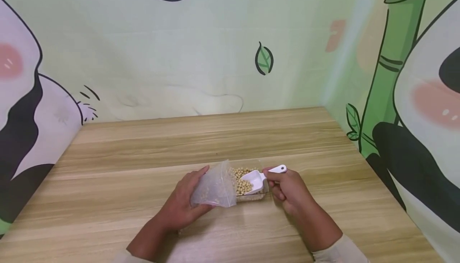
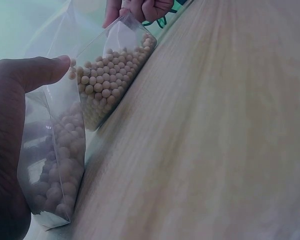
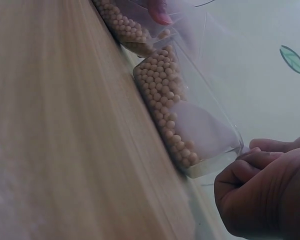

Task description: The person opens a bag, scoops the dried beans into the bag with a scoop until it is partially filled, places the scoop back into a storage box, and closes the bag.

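Observation:
My left hand [image 1: 181,203] grips a clear plastic bag [image 1: 215,189], thumb on the near side and fingers on the far side. Beans show in the bag's lower part in the left wrist view. The bag's mouth overlaps the left end of a clear rectangular container [image 3: 197,168]. Round tan beans [image 2: 107,75], soybeans by their look, fill part of that container. With thumb and fingers, my right hand [image 1: 292,193] pinches the handle of a white scoop [image 1: 256,180]. The scoop's bowl lies tilted among the beans inside the container, some beans at its mouth.
The container stands on a wood-grain table [image 1: 201,143]. Behind the table hangs a pale green backdrop [image 1: 215,55] with cartoon pandas and leaves. A similar printed panel [image 1: 388,107] rises along the table's right side, with bamboo on it.

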`<state>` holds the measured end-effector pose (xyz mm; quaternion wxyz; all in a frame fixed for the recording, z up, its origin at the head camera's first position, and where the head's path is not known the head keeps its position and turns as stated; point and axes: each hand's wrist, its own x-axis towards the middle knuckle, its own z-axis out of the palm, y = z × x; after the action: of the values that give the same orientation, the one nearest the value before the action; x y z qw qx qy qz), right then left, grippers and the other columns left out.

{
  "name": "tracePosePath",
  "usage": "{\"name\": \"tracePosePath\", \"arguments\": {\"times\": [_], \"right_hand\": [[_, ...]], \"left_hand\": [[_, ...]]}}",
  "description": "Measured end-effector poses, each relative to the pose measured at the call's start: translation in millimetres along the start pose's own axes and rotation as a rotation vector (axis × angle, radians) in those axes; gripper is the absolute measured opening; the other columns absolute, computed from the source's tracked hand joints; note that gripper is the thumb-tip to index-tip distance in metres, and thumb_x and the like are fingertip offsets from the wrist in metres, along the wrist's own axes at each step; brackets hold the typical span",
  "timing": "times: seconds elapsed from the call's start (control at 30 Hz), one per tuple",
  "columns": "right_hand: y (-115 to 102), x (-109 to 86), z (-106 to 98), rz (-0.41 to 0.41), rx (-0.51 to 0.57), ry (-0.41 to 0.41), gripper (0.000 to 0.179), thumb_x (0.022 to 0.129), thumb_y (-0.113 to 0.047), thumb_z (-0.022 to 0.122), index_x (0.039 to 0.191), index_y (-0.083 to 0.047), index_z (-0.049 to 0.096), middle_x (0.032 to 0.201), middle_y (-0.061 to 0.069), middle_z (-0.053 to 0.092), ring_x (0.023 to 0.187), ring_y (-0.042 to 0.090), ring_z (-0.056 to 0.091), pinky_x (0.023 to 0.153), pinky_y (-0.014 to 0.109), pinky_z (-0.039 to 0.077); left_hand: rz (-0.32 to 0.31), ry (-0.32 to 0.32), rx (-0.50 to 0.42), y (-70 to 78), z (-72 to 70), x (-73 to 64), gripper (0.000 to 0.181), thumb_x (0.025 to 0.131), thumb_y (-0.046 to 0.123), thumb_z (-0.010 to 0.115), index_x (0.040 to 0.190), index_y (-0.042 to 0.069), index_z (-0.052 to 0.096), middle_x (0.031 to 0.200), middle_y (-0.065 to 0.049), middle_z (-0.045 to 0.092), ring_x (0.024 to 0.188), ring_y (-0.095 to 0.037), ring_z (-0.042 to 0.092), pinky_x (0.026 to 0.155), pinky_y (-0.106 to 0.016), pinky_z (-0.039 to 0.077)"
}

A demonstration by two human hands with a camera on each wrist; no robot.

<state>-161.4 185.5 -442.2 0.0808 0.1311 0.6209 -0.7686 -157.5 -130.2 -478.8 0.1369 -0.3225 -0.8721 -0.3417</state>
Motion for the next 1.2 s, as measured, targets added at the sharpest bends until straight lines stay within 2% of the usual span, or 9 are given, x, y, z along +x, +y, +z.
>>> {"name": "tracePosePath", "arguments": {"times": [0.17, 0.4, 0.67, 0.97, 1.2], "right_hand": [[0.9, 1.1, -1.4, 0.021, 0.063, -0.012, 0.016, 0.104, 0.002, 0.058, 0.117, 0.008, 0.064, 0.070, -0.003, 0.051, 0.042, 0.001, 0.029, 0.040, 0.016, 0.024], [-0.1, -0.2, -1.4, 0.041, 0.126, -0.021, 0.013, 0.107, 0.000, 0.053, 0.116, 0.005, 0.060, 0.069, -0.005, 0.048, 0.042, 0.001, 0.029, 0.040, 0.015, 0.024], [-0.2, -0.2, -4.8, 0.100, 0.216, -0.111, 0.008, 0.110, -0.004, 0.047, 0.109, -0.006, 0.055, 0.068, -0.007, 0.044, 0.043, 0.002, 0.029, 0.045, 0.017, 0.023], [-0.5, 3.2, -7.9, 0.113, 0.296, -0.119, 0.022, 0.111, -0.006, 0.043, 0.096, -0.010, 0.058, 0.065, -0.008, 0.044, 0.042, 0.001, 0.029, 0.045, 0.017, 0.023], [-1.0, 3.8, -6.1, 0.106, 0.341, -0.124, 0.032, 0.113, -0.007, 0.044, 0.086, -0.013, 0.059, 0.065, -0.007, 0.044, 0.043, 0.003, 0.029, 0.046, 0.017, 0.023]], "left_hand": [[0.021, 0.011, 0.010, -2.0, 0.5, 1.0, 0.096, 0.083, 0.026, 0.092, 0.164, 0.005, 0.045, 0.138, -0.011, 0.069, 0.121, -0.023, 0.063, 0.101, -0.051, 0.051], [0.010, 0.007, 0.002, -1.2, 0.7, 0.6, 0.096, 0.082, 0.026, 0.092, 0.164, 0.005, 0.045, 0.140, -0.011, 0.069, 0.123, -0.023, 0.062, 0.103, -0.052, 0.051], [0.002, 0.002, -0.013, -0.3, -0.2, 0.0, 0.098, 0.083, 0.027, 0.092, 0.166, 0.010, 0.043, 0.142, -0.011, 0.068, 0.126, -0.024, 0.062, 0.105, -0.054, 0.052], [0.004, -0.002, -0.018, 0.0, -0.7, 0.9, 0.097, 0.083, 0.026, 0.093, 0.165, 0.007, 0.044, 0.140, -0.010, 0.069, 0.121, -0.019, 0.061, 0.101, -0.047, 0.052], [0.010, 0.004, -0.015, -0.6, -0.5, 0.8, 0.097, 0.083, 0.027, 0.092, 0.165, 0.006, 0.044, 0.139, -0.010, 0.069, 0.121, -0.019, 0.061, 0.101, -0.047, 0.052]]}}
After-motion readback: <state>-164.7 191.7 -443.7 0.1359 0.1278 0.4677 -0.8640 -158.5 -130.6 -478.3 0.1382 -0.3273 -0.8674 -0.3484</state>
